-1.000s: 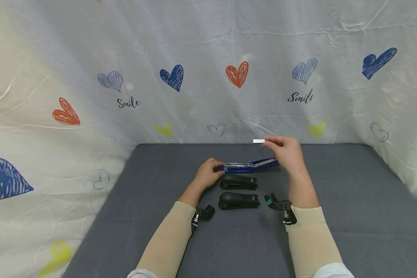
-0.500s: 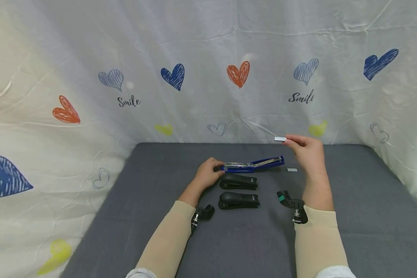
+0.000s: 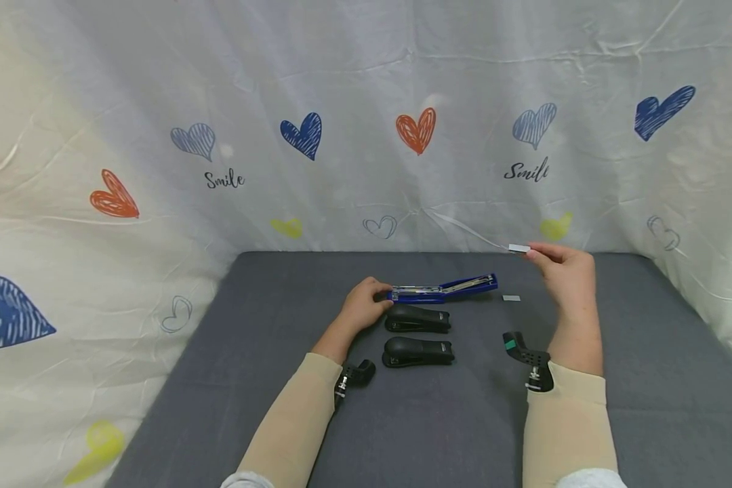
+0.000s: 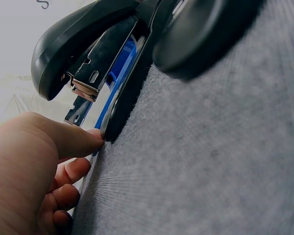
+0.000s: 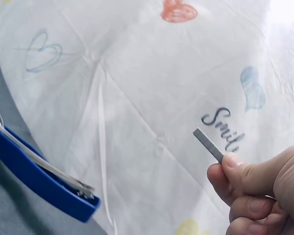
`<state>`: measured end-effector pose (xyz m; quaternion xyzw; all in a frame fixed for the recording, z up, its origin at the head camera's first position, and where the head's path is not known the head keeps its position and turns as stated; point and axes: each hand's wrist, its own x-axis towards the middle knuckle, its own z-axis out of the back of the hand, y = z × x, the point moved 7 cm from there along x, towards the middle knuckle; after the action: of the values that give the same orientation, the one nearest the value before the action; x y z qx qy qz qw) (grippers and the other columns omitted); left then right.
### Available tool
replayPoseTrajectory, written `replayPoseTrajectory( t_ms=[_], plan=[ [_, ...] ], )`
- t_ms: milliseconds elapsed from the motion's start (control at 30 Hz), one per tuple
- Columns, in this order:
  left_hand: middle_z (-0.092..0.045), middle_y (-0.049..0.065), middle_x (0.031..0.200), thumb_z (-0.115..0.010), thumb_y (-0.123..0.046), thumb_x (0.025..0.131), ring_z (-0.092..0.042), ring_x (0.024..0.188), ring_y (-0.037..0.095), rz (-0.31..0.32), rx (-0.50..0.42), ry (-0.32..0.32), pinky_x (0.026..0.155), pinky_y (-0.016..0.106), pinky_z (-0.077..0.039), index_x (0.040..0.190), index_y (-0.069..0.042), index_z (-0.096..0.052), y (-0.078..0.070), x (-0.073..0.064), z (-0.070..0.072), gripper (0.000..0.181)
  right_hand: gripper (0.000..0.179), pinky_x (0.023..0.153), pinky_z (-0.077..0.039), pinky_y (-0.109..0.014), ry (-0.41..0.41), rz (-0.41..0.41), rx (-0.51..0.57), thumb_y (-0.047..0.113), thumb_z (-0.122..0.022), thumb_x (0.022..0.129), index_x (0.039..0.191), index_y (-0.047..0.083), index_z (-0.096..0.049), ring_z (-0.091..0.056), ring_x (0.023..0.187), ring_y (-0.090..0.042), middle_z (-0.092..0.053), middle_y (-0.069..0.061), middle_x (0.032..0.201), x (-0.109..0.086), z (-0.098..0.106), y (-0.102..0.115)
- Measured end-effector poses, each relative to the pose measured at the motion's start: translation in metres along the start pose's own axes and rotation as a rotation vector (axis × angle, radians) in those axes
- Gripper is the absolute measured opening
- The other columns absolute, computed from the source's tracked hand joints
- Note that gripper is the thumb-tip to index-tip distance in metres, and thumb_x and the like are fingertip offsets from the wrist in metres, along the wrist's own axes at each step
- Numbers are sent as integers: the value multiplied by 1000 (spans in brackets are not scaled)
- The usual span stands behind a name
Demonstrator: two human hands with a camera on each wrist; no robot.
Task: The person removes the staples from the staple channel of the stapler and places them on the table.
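Note:
My left hand (image 3: 362, 305) pinches the left end of a blue stapler (image 3: 417, 299), which lies swung wide with its metal channel exposed. In the left wrist view, the thumb (image 4: 76, 139) is at the stapler's base, partly behind a black stapler (image 4: 78, 34). Between thumb and fingertips, my right hand (image 3: 570, 281) holds a short strip of staples (image 3: 518, 249) up in the air, right of the blue stapler. The right wrist view shows the staple strip (image 5: 208, 144) sticking out from the pinch, apart from the stapler's raised blue end (image 5: 44, 181).
Two black staplers (image 3: 419, 319) lie closed, one below the other, nearer to me than the blue one. A second staple strip (image 3: 511, 298) lies on the grey tablecloth (image 3: 451, 420) right of the blue stapler. A white curtain (image 3: 341, 190) hangs behind the table.
My right hand has moved right with the staple strip, away from over the blue stapler. The strip on the table has come into sight. My left hand stays put.

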<state>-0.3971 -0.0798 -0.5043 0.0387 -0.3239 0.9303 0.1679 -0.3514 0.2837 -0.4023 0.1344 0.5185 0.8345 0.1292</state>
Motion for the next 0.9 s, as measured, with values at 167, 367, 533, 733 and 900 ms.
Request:
replayPoseTrajectory(
  t_ms=[167,367,533,733,900],
  plan=[
    [-63,6,110,-74,-18,96,-60,99,22,-5,0,-6,92,42,-49,128,-7,-73,-1,-1,1,34,45,78,-44,-25,-16,-41,-42,40,-68,100,133,10,-71,-55,95,-8,-67,5,112,3,8,-13],
    [-63,5,110,-74,-18,96,-61,99,22,-8,8,-9,91,42,-49,128,-8,-73,0,0,0,33,46,89,-46,-36,-5,-94,-88,39,-62,103,139,10,-67,-56,113,-20,-62,-12,137,4,16,-30],
    [-63,5,109,-74,-19,96,-60,98,21,-4,12,-10,91,41,-49,127,-8,-73,2,0,-1,33,44,105,-41,-54,-10,-139,-115,32,-57,107,142,5,-62,-49,131,-37,-55,-20,146,6,21,-42],
    [-63,5,110,-74,-18,96,-60,99,21,-3,4,-8,91,41,-49,128,-9,-73,2,1,-2,33,41,108,-37,-58,-3,-167,-131,25,-55,108,143,3,-60,-45,137,-41,-52,-23,148,6,23,-55],
    [-63,4,111,-74,-19,96,-61,100,21,-4,10,-4,92,42,-49,129,-10,-73,2,1,-1,34,42,109,-35,-62,21,-182,-181,26,-54,109,142,2,-60,-42,139,-46,-49,-24,149,8,22,-68]
  ],
)
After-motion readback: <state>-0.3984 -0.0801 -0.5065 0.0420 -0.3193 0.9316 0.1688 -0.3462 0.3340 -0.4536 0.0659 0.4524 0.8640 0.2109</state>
